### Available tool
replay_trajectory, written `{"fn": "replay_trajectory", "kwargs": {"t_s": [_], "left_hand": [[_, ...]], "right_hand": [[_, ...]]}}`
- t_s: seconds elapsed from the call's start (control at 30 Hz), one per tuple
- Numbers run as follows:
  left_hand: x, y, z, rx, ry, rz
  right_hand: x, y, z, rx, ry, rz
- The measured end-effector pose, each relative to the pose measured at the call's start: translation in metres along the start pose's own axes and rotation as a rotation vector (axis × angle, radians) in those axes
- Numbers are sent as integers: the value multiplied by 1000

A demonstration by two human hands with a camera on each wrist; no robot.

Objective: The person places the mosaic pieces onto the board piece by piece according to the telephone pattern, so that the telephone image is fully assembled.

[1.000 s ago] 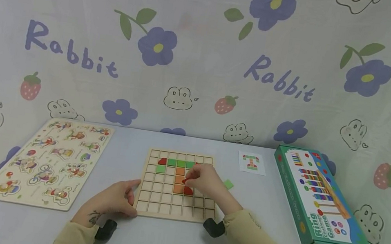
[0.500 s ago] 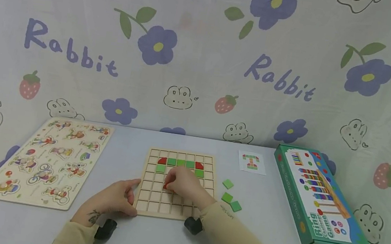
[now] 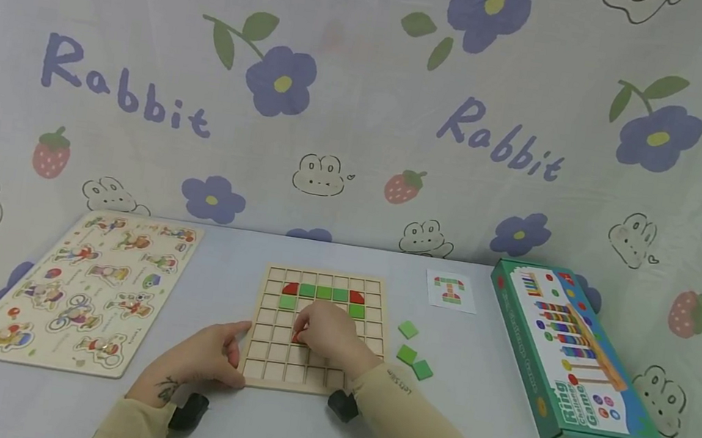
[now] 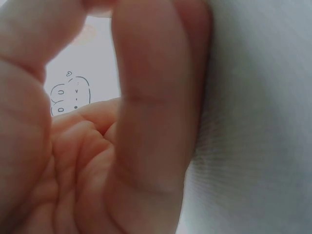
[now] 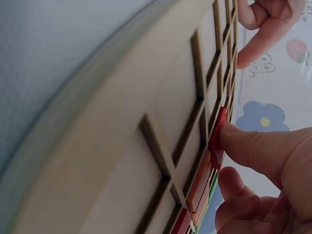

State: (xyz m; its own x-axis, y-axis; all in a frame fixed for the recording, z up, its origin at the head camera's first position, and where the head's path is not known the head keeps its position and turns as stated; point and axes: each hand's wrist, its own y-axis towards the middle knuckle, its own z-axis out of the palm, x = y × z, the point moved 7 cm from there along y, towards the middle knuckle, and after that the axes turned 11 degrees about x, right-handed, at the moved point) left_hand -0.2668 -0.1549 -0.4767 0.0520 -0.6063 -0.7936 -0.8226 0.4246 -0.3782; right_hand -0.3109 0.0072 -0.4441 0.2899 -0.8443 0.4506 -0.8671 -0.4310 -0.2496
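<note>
A wooden grid board lies on the table, with green tiles and red quarter-round tiles in its upper cells. My right hand pinches another red quarter-round tile at a cell left of the middle column. In the right wrist view, my thumb lies against this red tile, beside orange tiles in the grid. My left hand touches the board's left edge with thumb and index finger. The left wrist view shows mostly the fingers close up.
Loose green tiles lie right of the board. Behind them is a white pattern card. A green game box stands at the right, and a wooden picture puzzle lies at the left.
My right hand has moved left across the board with the red tile, uncovering the green tiles at the right. Over the last half second it has barely shifted. The left hand stays put.
</note>
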Motion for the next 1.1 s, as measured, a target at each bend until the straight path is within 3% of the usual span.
{"fn": "replay_trajectory", "kwargs": {"t_s": [0.27, 0.5, 0.77, 1.1], "left_hand": [[-2, -1, 0, 7, 22, 31], [0, 0, -1, 8, 17, 19], [-1, 1, 0, 7, 8, 29], [-1, 0, 0, 11, 9, 29]], "right_hand": [[1, -4, 0, 11, -24, 1], [-13, -18, -13, 16, 136, 19], [-62, -57, -46, -96, 404, 35], [-142, -104, -52, -89, 487, 192]]}}
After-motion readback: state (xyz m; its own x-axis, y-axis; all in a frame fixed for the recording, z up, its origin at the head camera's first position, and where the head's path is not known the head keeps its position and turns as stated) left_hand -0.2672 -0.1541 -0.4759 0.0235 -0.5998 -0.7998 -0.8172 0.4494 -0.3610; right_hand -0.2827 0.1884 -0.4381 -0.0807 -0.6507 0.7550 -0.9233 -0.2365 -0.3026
